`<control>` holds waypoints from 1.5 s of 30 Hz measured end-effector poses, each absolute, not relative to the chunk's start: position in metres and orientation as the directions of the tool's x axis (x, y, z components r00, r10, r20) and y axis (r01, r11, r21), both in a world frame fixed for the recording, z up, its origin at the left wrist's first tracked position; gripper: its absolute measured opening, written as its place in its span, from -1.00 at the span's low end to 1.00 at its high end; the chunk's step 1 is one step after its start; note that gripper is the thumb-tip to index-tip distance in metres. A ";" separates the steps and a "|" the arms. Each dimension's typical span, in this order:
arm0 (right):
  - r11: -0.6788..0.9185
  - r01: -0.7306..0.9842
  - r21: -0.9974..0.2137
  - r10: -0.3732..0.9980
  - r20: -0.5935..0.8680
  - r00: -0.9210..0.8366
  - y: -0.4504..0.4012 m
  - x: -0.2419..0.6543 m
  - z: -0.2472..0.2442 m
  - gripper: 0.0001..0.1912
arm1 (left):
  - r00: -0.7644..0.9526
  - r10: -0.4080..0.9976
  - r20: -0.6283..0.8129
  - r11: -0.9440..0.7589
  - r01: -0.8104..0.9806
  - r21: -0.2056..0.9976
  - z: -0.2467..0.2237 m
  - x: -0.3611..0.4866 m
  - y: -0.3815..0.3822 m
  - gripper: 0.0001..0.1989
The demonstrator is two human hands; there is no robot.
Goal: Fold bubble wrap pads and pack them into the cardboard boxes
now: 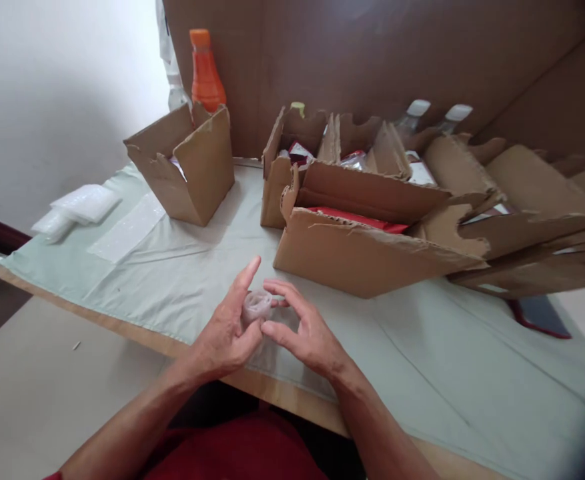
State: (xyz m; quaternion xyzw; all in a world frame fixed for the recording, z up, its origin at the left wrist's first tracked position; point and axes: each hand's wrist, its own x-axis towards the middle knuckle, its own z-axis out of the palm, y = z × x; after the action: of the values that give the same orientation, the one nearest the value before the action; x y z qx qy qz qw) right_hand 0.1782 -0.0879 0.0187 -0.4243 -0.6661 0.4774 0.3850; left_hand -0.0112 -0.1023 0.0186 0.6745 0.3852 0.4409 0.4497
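A small rolled bundle of clear bubble wrap (pixel 257 307) stands between my hands near the table's front edge. My left hand (pixel 235 327) is against its left side, with the thumb and a finger curved around it. On the right side, my right hand (pixel 299 327) has its fingers bent around the bundle, thumb near the left thumb. More clear wrap lies flat below the bundle, partly hidden by my hands. Whether anything is inside the roll cannot be made out.
A cardboard box (pixel 207 167) stands at the back left, an orange bottle (pixel 207 73) behind it. Several cardboard bins (pixel 372 253) with packets fill the back right. Flat bubble wrap (pixel 127 227) and folded pouches (pixel 86 203) lie at left on the cloth-covered table (pixel 422 360).
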 end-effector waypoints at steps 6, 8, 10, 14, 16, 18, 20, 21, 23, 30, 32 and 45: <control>0.088 0.081 -0.993 0.942 0.057 -0.331 -0.092 0.176 0.017 -0.70 | 0.413 0.889 0.197 -0.287 0.166 0.944 0.017 -0.005 -0.107 -0.17; 0.082 0.063 -0.995 0.955 0.061 -0.291 -0.094 0.175 0.018 -0.82 | 0.424 0.890 0.168 -0.251 0.150 0.956 0.016 -0.004 -0.107 -0.19; 0.099 0.039 -0.994 0.970 0.088 -0.226 -0.096 0.175 0.019 -0.92 | 0.410 0.900 0.145 -0.219 0.141 0.966 0.016 -0.003 -0.108 -0.19; 0.150 0.006 -0.989 0.986 0.149 -0.074 -0.097 0.182 0.020 -0.92 | 0.396 0.918 0.035 -0.098 0.139 0.985 0.012 -0.001 -0.109 -0.13; 0.141 0.040 -0.989 0.989 0.138 -0.055 -0.097 0.188 0.020 -0.89 | 0.396 0.918 -0.006 -0.063 0.160 0.985 0.012 0.000 -0.109 -0.18; 0.113 0.077 -0.991 0.991 0.106 -0.084 -0.097 0.196 0.021 -0.83 | 0.421 0.906 -0.046 -0.040 0.192 0.980 0.014 0.000 -0.107 -0.31; 0.070 0.102 -0.992 0.987 0.054 -0.152 -0.097 0.206 0.025 -0.67 | 0.470 0.878 -0.090 -0.018 0.221 0.975 0.020 0.000 -0.105 -0.43; 0.049 0.124 -0.991 0.981 0.024 -0.194 -0.097 0.211 0.028 -0.58 | 0.497 0.861 -0.112 -0.010 0.236 0.972 0.023 0.000 -0.104 -0.46; 0.022 0.203 -0.979 0.959 -0.037 -0.281 -0.098 0.220 0.035 -0.52 | 0.557 0.818 -0.145 -0.005 0.259 0.966 0.028 0.000 -0.102 -0.50; -0.017 0.440 -0.898 0.869 -0.231 -0.438 -0.107 0.238 0.055 -0.82 | 0.646 0.744 -0.172 -0.033 0.293 0.956 0.028 0.005 -0.101 -0.59; 0.003 0.482 -0.876 0.881 -0.226 -0.416 -0.110 0.241 0.056 -0.86 | 0.668 0.720 -0.189 -0.019 0.291 0.957 0.029 0.007 -0.099 -0.57; 0.219 0.472 -0.854 0.945 0.306 0.113 -0.120 0.345 0.100 -0.82 | 0.484 0.790 0.376 -0.549 0.285 0.786 0.096 -0.014 -0.047 -0.62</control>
State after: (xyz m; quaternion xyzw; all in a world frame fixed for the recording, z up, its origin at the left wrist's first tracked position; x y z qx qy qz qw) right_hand 0.3449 -0.1195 0.0995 -0.5735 -0.6181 0.2478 0.4772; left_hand -0.0137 -0.0468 0.0960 0.7943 0.3384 0.3787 0.3334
